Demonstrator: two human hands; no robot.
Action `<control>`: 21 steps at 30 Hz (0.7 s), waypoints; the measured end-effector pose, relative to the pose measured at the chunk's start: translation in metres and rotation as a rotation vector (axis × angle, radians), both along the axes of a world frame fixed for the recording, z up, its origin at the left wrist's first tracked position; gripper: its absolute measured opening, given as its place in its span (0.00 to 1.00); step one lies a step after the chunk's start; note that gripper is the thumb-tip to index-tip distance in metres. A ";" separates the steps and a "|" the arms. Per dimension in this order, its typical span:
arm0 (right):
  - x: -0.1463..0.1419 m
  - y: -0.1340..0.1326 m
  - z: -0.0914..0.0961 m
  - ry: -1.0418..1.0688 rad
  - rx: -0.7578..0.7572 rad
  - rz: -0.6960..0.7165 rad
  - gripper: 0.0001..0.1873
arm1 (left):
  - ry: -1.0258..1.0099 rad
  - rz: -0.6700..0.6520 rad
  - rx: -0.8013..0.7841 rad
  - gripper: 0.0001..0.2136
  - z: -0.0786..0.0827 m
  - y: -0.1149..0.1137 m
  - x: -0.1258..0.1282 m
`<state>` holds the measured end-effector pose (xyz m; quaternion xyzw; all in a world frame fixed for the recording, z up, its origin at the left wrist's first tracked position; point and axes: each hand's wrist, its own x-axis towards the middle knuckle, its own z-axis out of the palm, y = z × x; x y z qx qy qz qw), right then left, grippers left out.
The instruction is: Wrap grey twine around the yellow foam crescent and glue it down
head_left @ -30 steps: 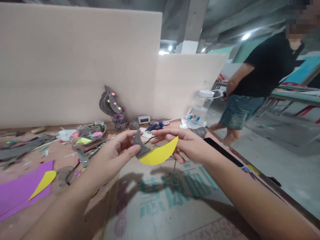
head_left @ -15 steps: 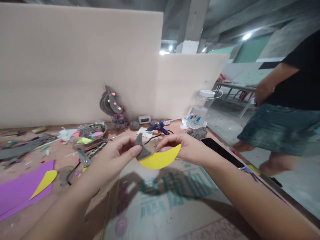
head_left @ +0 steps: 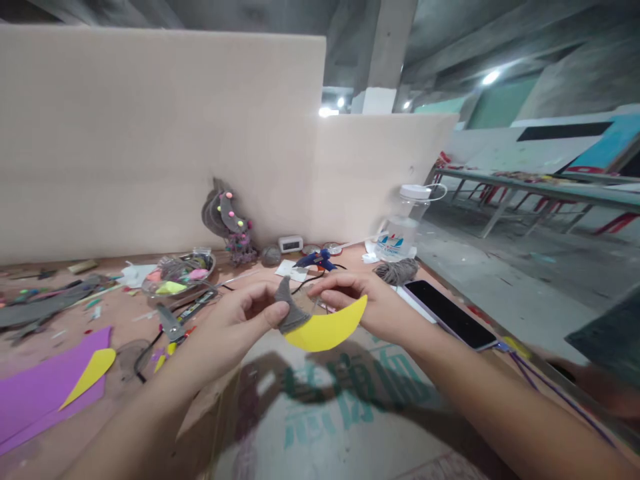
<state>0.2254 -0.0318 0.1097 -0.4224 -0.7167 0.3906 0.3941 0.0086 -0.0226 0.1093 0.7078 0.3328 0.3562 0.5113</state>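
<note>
Above a printed cardboard sheet I hold a yellow foam crescent whose left tip overlaps a grey felt piece. My left hand pinches the grey felt piece between thumb and fingers. My right hand grips the crescent from behind, its fingers curled onto the top edge near the join. Both hands are closed on this piece, held in the air over the table.
A purple foam sheet with a yellow offcut lies left. Scissors, a clear dish of scraps, a blue glue gun, a water jug, twine and a phone surround the hands. A decorated grey felt ornament leans on the board.
The person in black walked out of view to the right; only a dark blur stays at the right edge. My right fingers curled closer onto the crescent. The view shifted slightly.
</note>
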 end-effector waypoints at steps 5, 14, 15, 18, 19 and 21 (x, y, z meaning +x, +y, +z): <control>0.012 0.002 0.012 0.096 0.126 -0.166 0.16 | -0.101 0.156 -0.012 0.06 0.004 0.006 -0.001; -0.003 -0.008 0.013 0.026 -0.141 0.009 0.11 | -0.134 0.221 -0.033 0.07 0.003 0.007 0.004; -0.005 -0.010 0.013 0.006 -0.132 0.007 0.10 | -0.110 0.191 -0.024 0.07 0.002 0.006 0.004; -0.007 -0.013 0.013 -0.029 -0.082 0.006 0.10 | 0.012 0.135 0.036 0.09 0.001 0.003 0.004; -0.007 -0.014 0.014 -0.033 -0.065 0.013 0.09 | 0.070 0.143 0.065 0.09 0.001 0.001 0.003; -0.007 -0.015 0.014 -0.043 -0.037 0.034 0.08 | 0.200 0.179 0.119 0.11 0.004 -0.003 0.002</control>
